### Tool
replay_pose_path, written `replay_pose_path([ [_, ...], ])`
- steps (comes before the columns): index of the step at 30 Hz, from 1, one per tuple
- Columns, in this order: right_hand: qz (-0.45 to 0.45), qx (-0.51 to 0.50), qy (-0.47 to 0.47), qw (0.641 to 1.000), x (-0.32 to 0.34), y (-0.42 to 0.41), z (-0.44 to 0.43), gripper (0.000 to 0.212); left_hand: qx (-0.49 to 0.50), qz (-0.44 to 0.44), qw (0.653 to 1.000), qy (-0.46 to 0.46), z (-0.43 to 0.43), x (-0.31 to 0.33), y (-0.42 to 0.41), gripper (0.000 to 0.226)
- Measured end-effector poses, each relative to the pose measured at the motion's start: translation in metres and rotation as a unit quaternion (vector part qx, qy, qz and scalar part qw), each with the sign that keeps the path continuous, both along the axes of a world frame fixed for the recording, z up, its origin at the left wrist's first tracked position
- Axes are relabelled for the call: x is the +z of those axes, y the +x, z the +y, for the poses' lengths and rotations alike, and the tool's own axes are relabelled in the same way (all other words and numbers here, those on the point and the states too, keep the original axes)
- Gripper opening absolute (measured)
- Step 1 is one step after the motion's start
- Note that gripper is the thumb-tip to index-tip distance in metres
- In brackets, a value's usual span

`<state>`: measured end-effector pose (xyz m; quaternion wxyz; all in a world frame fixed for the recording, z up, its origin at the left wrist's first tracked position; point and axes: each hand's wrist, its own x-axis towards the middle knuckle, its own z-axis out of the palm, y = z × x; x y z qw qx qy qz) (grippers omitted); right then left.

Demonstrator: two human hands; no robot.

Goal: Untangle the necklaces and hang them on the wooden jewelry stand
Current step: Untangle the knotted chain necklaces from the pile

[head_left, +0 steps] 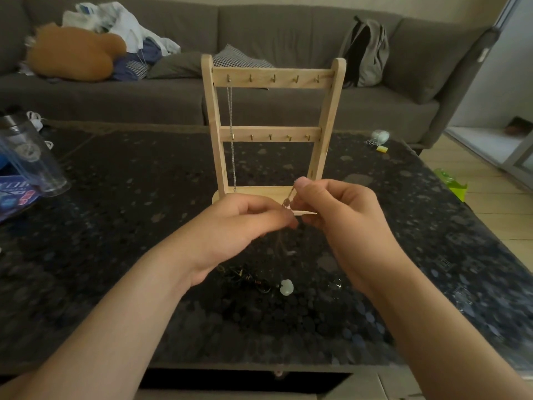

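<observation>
1. Necklace one, a silver chain, hangs from the leftmost hook of the top rail of the wooden jewelry stand. It falls straight down to just above the base. The other hooks on both rails show nothing hanging.
2. Left hand: fingers curled, with thumb and forefinger pinching the lower part of a fine chain, in the air just in front of the stand's base.
3. Dark cord necklace lies bunched on the tabletop below the hands, with a pale pendant just beside it on the right.
4. The fine chain runs up between the two hands. A blurred strand drops from them toward the heap, and whether it is linked to the heap cannot be told.
5. Right hand: thumb and forefinger pinch the upper end of the fine chain, and the other fingers are folded in.
6. Judged hazards:
   - Drawing the hands apart while a knot remains would likely tighten it or strain the thin links.
   - If the hanging strand is caught in the heap, lifting could drag the cord and pendant along.
   - A hand swung toward the hooks could brush the light stand and tip it, which would shake the silver chain loose.
</observation>
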<state>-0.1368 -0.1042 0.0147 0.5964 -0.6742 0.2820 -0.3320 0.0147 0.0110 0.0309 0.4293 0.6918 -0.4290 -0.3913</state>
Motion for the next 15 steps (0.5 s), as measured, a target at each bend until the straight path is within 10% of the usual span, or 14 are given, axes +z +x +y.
replay_pose_path([
  [15, -0.075, 0.014, 0.117, 0.99, 0.004, -0.003, -0.001, 0.019, 0.056, -0.04, 0.995, -0.071, -0.004, -0.014, 0.001, 0.026],
])
